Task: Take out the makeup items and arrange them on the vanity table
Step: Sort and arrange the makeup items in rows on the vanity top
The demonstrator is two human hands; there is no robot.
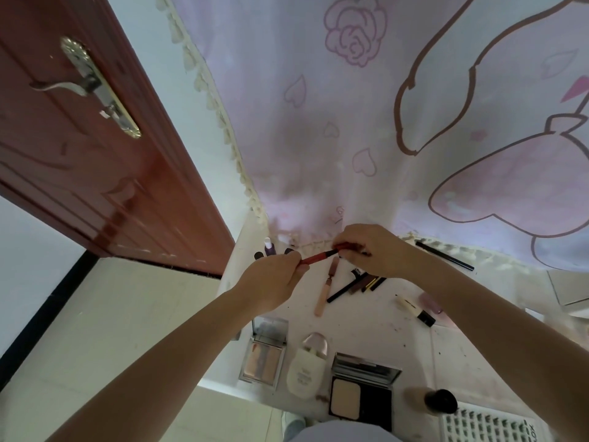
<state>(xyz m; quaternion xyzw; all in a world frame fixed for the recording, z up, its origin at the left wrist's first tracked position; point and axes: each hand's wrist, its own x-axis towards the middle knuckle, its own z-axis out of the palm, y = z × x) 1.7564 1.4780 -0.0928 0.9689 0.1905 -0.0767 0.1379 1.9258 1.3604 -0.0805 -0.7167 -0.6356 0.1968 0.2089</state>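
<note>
Both my hands hold a red lip pencil [317, 257] above the far side of the white vanity table [360, 317]. My left hand [274, 279] pinches its near end. My right hand [371, 250] grips the far end, where a red cap shows. Below them lie a pink-handled brush [325, 287] and a cluster of dark pencils [357, 283]. Nearer me sit an open mirrored compact [264, 352], a cream tube [307, 366] and an open black powder compact [361, 389].
A pink printed cloth [382, 106] hangs behind the table. A brown door [95, 148] stands open at left. A long black pencil [444, 255], a cream lipstick tube [416, 309], a dark-capped bottle [441, 401], a lash tray [490, 425] and small bottles [269, 247] sit around.
</note>
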